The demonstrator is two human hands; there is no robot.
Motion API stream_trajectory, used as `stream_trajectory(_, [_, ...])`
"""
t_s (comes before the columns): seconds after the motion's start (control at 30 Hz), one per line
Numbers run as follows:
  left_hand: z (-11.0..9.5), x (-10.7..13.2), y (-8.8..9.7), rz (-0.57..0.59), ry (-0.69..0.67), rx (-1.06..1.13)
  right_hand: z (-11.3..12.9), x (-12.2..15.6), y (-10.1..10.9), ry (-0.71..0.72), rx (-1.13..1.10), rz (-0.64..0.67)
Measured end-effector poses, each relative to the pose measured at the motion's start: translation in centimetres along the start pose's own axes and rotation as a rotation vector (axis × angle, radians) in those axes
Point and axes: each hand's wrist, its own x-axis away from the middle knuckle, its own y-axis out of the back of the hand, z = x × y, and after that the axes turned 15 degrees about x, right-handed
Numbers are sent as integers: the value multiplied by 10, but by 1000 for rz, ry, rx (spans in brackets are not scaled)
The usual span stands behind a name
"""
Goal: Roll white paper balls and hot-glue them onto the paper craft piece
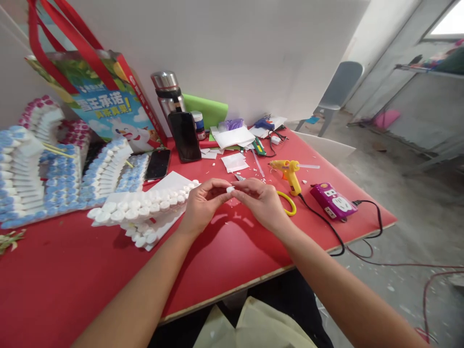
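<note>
Between the fingertips of both hands is a small white piece [230,189], perhaps a little roll; its material is too small to make out. My left hand [203,202] pinches it from one side, thumb and forefinger closed. From the other side my right hand [264,202] pinches the same piece. Just left of my left hand stands a white structure [145,208] covered in rows of small white rolls, with a flat white sheet [174,182] as part of it. A yellow glue gun [286,171] rests on the table beyond my right hand.
The red table [232,261] carries blue-and-white roll structures [61,179], a shopping bag [108,101], a steel flask [168,92], a propped phone [184,137], and another phone [158,164]. On the right are yellow tape [293,205], a purple power strip [333,200] and its cord.
</note>
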Motion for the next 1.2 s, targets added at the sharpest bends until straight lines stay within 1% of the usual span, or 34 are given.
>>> stream_trajectory(0.13, [0, 1, 0, 23, -152, -153, -6, -1, -9, -62, -182, -16])
stream_trajectory(0.23, [3, 3, 0, 28, -181, -238, -9, -1, -12, -68, -245, -19])
stream_trajectory(0.3, [6, 4, -1, 17, -176, -256, -9, 0, -13, -39, -196, -53])
stream_trajectory(0.43, [10, 3, -5, 5, -157, -247, -7, 1, -12, 57, 25, -163])
stream_trajectory(0.53, [11, 4, -7, 12, -111, -236, -8, 1, -11, 122, 172, -234])
stream_trajectory(0.63, [10, 4, -9, 16, -53, -265, -12, 0, -9, 121, 276, -321])
stream_trajectory(0.7, [8, 4, -9, -13, -29, -287, -16, 0, -8, 108, 312, -367])
stream_trajectory(0.77, [6, 4, -7, -42, -21, -291, -17, -1, -6, 115, 330, -370])
stream_trajectory(0.87, [5, 5, -3, -50, -51, -318, -18, -3, -5, 140, 355, -344])
stream_trajectory(0.93, [5, 6, 0, -84, -49, -311, -19, -4, -5, 148, 376, -350])
stream_trajectory(1.03, [6, 8, 6, -221, -26, -249, -21, -5, -4, 145, 413, -376])
stream_trajectory(1.1, [6, 8, 9, -271, -10, -238, -21, -5, -4, 145, 425, -383])
stream_trajectory(1.2, [7, 7, 11, -235, -62, -304, -20, -4, -4, 131, 393, -381])
